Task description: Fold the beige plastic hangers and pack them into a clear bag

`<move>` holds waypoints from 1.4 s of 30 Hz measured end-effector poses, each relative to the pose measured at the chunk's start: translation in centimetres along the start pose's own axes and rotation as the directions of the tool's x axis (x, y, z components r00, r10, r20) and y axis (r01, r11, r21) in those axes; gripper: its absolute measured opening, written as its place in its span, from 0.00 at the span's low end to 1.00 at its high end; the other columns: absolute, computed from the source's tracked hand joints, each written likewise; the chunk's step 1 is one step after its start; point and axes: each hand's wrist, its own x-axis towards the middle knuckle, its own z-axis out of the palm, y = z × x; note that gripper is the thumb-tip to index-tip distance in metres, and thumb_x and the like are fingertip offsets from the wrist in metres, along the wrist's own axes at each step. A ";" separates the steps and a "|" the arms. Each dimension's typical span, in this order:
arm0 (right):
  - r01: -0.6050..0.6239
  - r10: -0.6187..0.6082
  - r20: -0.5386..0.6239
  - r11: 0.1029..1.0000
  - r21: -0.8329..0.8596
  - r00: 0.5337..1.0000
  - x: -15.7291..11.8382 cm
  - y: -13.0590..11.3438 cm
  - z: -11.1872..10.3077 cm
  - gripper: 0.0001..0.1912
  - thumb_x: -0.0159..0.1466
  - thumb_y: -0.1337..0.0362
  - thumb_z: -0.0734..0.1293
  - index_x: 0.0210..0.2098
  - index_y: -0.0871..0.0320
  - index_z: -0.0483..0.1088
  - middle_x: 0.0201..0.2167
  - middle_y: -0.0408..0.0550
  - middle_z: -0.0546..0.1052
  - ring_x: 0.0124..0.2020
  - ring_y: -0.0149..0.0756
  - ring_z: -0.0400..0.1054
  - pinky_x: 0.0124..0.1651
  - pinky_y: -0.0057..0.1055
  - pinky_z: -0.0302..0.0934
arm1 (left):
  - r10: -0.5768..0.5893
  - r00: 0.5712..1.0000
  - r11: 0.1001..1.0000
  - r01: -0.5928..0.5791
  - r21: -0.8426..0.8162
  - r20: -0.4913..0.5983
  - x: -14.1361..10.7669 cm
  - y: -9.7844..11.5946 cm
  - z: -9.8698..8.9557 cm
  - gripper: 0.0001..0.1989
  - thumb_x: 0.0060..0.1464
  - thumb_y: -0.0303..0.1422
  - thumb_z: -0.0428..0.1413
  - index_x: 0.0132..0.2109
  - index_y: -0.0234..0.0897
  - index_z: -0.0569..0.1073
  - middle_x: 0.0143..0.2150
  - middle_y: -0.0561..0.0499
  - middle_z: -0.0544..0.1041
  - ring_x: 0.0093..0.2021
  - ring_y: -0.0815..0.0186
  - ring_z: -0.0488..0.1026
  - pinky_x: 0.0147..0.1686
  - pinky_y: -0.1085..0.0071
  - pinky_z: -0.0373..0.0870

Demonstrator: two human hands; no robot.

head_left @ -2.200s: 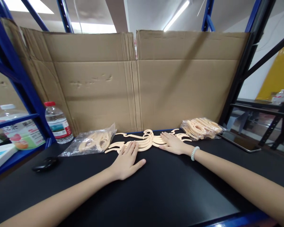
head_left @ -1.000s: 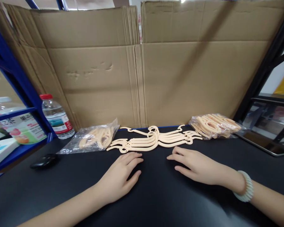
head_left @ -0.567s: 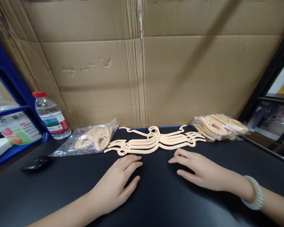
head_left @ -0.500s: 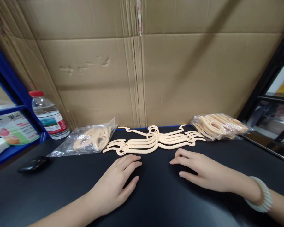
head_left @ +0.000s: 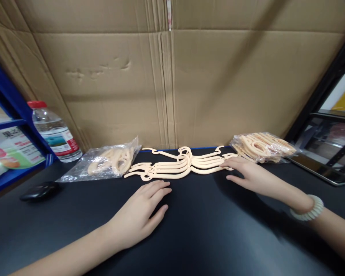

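Note:
Several cream plastic folding hangers [head_left: 172, 169] lie overlapped in a row across the black table, their hooks meeting at the middle. My left hand [head_left: 145, 209] rests on the tabletop in front of their left half, fingers spread and holding nothing. At the right end of the row, my right hand [head_left: 248, 174] reaches over the hanger tips with its fingers apart. Its fingers cover part of those tips, and whether they touch cannot be made out. A pale beaded bracelet [head_left: 309, 209] circles the right wrist.
Clear plastic bags of similar hangers lie at the left [head_left: 109, 161] and right [head_left: 261, 147]. A black mouse [head_left: 40, 191] and a water bottle [head_left: 56, 134] are on the left. A phone-like dark slab [head_left: 319, 170] lies at right. A cardboard wall [head_left: 218, 88] stands behind.
My right hand has moved forward and to the right, from the bare tabletop to the right end of the hangers. The left hand stays in place; the view has tilted slightly.

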 end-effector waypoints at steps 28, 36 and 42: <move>0.021 -0.025 0.014 0.974 0.225 1.000 0.8 -1.7 0.2 0.11 0.70 0.62 0.56 0.36 0.58 0.66 0.34 0.50 0.71 0.35 0.38 0.65 0.38 0.35 0.61 | 0.057 0.993 0.972 -0.079 -0.222 -0.106 0.1 1.5 -1.0 0.14 0.60 0.27 0.50 0.53 0.40 0.69 0.51 0.47 0.75 0.52 0.62 0.72 0.53 0.64 0.70; 0.000 0.012 -0.077 0.990 0.144 0.997 0.6 -1.6 -1.4 0.11 0.69 0.60 0.56 0.38 0.56 0.67 0.34 0.49 0.75 0.32 0.38 0.68 0.36 0.34 0.62 | -0.245 0.952 0.874 0.133 -0.468 -0.186 0.2 1.7 -1.1 0.08 0.60 0.30 0.51 0.45 0.39 0.72 0.39 0.51 0.79 0.37 0.66 0.75 0.38 0.70 0.74; -0.047 0.074 -0.205 0.990 0.132 0.976 0.4 -0.9 -1.6 0.10 0.68 0.58 0.58 0.39 0.56 0.68 0.34 0.49 0.75 0.32 0.39 0.68 0.33 0.34 0.62 | -0.412 0.895 0.736 0.216 -0.642 -0.171 0.4 0.8 -0.7 0.08 0.58 0.33 0.51 0.41 0.37 0.73 0.39 0.49 0.78 0.40 0.63 0.77 0.42 0.64 0.76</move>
